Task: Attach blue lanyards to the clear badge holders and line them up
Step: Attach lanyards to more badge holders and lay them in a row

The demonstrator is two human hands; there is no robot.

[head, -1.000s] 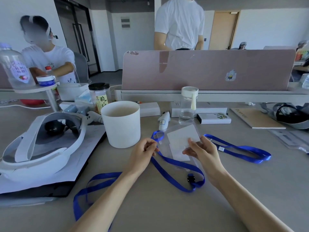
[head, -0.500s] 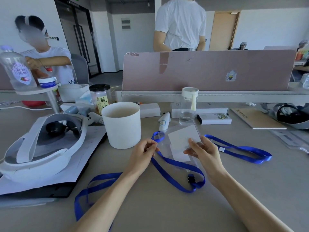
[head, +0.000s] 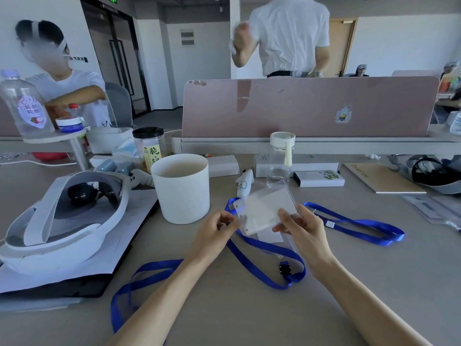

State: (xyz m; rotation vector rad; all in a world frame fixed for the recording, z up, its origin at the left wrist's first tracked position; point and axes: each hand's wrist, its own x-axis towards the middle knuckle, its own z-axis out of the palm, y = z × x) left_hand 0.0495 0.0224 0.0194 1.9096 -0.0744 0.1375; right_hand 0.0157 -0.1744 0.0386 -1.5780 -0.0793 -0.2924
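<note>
Since half a second ago: badge holder (head: pixel 264 212) tipped up and turned, short left edge swung toward the left hand (head: pixel 214 233); left fingers (head: pixel 230 219) shifted off the strap to that edge.

Right hand (head: pixel 303 232): thumb on the front face, fingers behind, pinching the holder's right end. Holder held clear of the surface, near its middle, just right of the white cup (head: pixel 182 188).

Left fingers: curled, tips closed together, touching or just beside the holder's near left corner. Not possible to tell whether gripping the corner, the strap or nothing.

Blue lanyard (head: pixel 274 247): flat on the surface beneath the holder, running from under the left edge toward the near edge, ending in a loop with a black clip (head: pixel 285 268) beside the right wrist.

Governing relation: holder's long axis left to right, short left edge (probably the attachment end) facing the left hand; clip below it, toward the near edge, closer to the right wrist. Likely requirement: clip raised to that edge, left hand being the freer one.

Second lanyard (head: pixel 366 223) toward the right edge and third lanyard (head: pixel 159 264) toward the near left corner, both apparently unattached.
</note>
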